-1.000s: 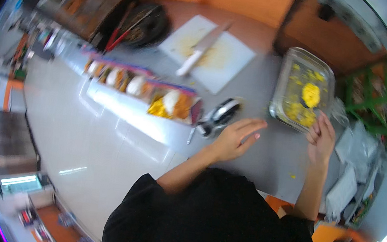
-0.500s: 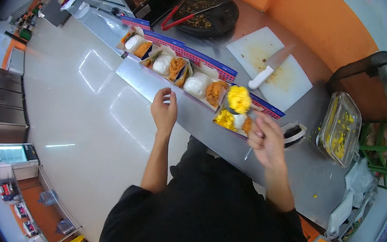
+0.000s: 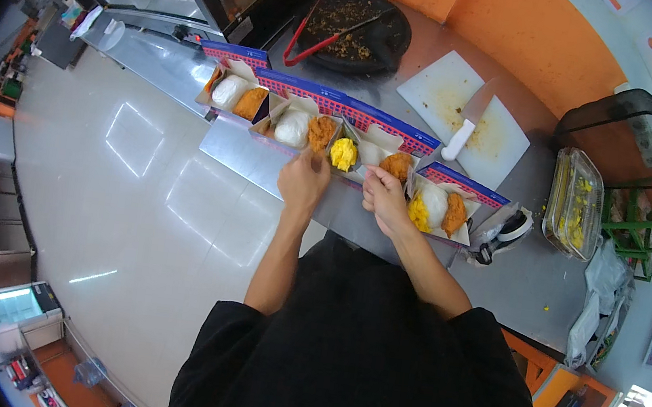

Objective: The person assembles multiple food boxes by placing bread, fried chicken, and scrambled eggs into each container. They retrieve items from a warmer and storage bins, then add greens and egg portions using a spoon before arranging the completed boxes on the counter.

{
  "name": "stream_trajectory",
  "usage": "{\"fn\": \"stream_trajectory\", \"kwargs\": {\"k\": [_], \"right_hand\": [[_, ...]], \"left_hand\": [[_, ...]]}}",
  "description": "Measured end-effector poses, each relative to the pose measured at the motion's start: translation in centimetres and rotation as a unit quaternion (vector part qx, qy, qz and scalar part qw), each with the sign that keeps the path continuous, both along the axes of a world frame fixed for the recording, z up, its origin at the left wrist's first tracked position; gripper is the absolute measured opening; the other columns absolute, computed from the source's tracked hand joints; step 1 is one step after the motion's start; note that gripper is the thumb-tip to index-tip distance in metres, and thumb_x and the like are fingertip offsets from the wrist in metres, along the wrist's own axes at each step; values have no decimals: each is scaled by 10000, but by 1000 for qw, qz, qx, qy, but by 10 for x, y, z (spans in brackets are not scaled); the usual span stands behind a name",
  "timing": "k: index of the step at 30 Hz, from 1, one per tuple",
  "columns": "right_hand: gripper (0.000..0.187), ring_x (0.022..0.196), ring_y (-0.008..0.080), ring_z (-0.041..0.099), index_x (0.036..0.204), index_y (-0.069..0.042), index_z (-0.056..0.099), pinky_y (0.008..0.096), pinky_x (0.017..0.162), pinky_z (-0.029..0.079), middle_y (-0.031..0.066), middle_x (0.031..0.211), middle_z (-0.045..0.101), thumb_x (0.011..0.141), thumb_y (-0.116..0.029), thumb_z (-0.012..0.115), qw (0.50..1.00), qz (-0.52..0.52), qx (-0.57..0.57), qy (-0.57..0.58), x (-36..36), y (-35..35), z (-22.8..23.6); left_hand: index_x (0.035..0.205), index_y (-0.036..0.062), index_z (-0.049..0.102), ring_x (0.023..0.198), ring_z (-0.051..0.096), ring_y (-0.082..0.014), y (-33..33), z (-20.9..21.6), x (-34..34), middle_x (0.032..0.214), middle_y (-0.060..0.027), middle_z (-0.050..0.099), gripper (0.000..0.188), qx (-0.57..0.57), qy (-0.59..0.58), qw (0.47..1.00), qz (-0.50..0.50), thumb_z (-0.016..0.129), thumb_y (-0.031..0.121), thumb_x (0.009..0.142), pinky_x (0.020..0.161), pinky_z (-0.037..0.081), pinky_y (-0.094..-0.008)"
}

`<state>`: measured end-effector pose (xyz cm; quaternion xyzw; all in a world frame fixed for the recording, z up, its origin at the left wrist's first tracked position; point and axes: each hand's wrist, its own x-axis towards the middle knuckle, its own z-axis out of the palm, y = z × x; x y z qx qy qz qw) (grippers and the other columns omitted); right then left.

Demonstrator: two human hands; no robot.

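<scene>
A row of open cardboard food boxes with blue and pink patterned lids lies along the counter. White wrapped bundles point(image 3: 293, 128) and pieces of fried chicken point(image 3: 321, 132) fill them. My left hand point(image 3: 302, 182) is closed at the near edge of the second box point(image 3: 269, 138), just below its chicken. Beside it, a heap of yellow scrambled egg point(image 3: 343, 154) sits at the left of the third box point(image 3: 375, 139). My right hand point(image 3: 386, 200) is pinched on a spoon whose handle is mostly hidden. The rightmost box point(image 3: 452, 234) holds egg point(image 3: 419, 212), a white bundle and chicken.
A white cutting board point(image 3: 426, 86) with a knife point(image 3: 460, 134) lies behind the boxes. Red-handled tongs point(image 3: 312, 51) rest on a dark round pan point(image 3: 362, 41). On the right stand a clear container with egg scraps point(image 3: 573, 209) and a green rack point(image 3: 631, 237).
My right hand has carried the spoon of egg left, from the rightmost box to the third. My left hand has come from in front of the counter to the second box, its fingers closing.
</scene>
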<state>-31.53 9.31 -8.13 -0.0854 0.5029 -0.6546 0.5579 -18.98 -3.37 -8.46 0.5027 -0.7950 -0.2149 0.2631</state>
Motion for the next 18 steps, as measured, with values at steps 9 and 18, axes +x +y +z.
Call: {"fn": "stream_trajectory", "kwargs": {"k": [9,18], "right_hand": [[270,759,315,697,1174,20,677,404,650,514,201,869,701,976,-110,548,787,-13,116,606,17,-6,-14],[452,803,336,703,1319,19,519,451,666,590,179,982,632,878,-77,556,553,236,181,778,44,-2,11]], "left_hand": [[741,41,661,640,688,-330,-3,-8,8,717,-132,702,170,35,86,995,-25,714,187,813,617,539,-433],[754,31,650,619,679,-316,-3,-14,8,709,-129,691,136,37,122,991,-51,718,133,814,600,532,-415]]}}
